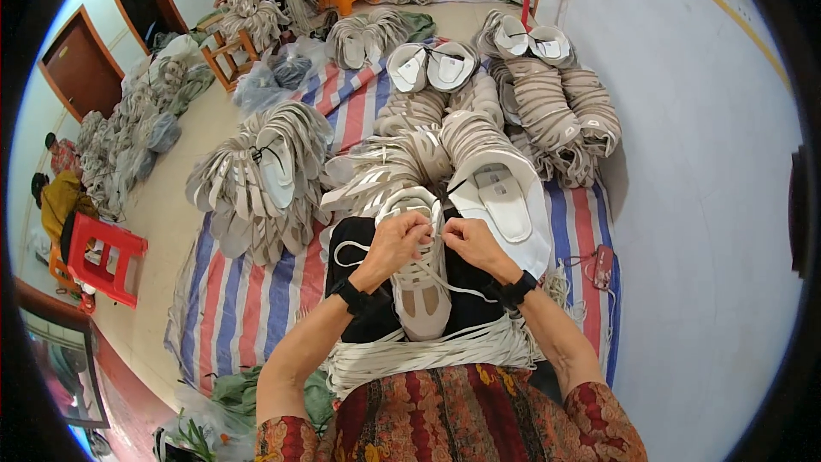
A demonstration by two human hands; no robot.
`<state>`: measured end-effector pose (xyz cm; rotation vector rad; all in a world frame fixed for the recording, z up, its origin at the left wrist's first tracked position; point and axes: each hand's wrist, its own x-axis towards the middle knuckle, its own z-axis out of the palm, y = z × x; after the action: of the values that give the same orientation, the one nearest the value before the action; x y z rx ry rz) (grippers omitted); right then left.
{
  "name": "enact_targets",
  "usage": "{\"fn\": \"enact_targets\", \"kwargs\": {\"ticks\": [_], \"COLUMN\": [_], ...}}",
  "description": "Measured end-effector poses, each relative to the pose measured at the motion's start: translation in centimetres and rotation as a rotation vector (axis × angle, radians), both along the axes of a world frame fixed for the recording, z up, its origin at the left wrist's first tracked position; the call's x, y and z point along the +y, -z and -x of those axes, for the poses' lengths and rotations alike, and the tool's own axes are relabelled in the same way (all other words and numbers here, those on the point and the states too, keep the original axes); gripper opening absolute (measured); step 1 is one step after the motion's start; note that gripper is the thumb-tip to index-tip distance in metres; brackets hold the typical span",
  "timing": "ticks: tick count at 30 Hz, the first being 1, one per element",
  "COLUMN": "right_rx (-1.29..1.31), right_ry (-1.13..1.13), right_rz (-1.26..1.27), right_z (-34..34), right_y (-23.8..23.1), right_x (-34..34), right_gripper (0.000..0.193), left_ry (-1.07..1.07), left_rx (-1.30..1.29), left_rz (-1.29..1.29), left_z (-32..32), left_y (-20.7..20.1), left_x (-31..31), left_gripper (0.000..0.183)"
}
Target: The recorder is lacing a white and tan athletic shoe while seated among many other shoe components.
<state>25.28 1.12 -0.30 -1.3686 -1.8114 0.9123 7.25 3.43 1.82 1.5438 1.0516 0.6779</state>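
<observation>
Well, the shoe (422, 304) lies on your lap, upon a black cloth (372, 321), roughly midway between the cloth's left and right edges, its toe towards you near the lower edge and its opening pointing away. Your left hand (395, 244) and right hand (475, 244) meet above the shoe's tongue, just below the opening. On both, the fingers are narrow, thumb and fingertips drawn together, seemingly on the white lace (469, 293); the part they pinch is too small to make out exactly.

To lace neatly here, it would probably help to pinch close to the lace's tip, pull each pass flat and snug, and even out both sides. The slack loop past the cloth's left side and the loose length trailing to the right could snag or twist, so it seems wise to clear them first. A gentle pull should suit, as the upper looks soft and may pucker.

The shoe is pale cream, with tan patches over the toe and light bands along its sides. A bundle of loose laces (436, 355) lies along the cloth's lower edge. Beyond your right hand, a nested stack of shoes (505, 201) shows a white lining, near the striped sheet's (231, 316) right edge.
</observation>
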Motion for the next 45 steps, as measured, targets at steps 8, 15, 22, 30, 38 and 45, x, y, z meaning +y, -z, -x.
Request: {"fn": "enact_targets", "kwargs": {"ticks": [8,15,22,30,38,45], "right_rx": [0.333,-0.111,-0.202,-0.268,-0.307,-0.478], "right_ry": [0.002,0.061,-0.113,-0.184,-0.208,-0.241], "right_rz": [0.395,-0.416,-0.411,-0.291,-0.277,-0.427], "right_z": [-0.8,2.3,6.6,6.9,6.8,6.3], "right_y": [0.5,-4.1,-2.5,-2.5,-2.7,-0.5], "right_x": [-0.1,-0.8,0.5,0.3,0.8,0.7], "right_gripper": [0.016,0.014,0.010,0.016,0.020,0.015], "left_ry": [-0.079,-0.557,-0.272,-0.107,-0.154,-0.297], "left_rx": [-0.126,-0.322,-0.304,-0.312,-0.146,0.239], "left_rz": [0.010,-0.066,0.243,0.235,0.103,-0.659], "left_z": [0.1,6.5,7.8,7.8,7.5,5.8], "left_y": [-0.3,2.2,3.3,4.2,2.8,4.5], "left_x": [-0.7,-0.8,-1.7,-2.7,-1.9,-1.9], "left_gripper": [0.015,0.015,0.010,0.007,0.010,0.016]}}
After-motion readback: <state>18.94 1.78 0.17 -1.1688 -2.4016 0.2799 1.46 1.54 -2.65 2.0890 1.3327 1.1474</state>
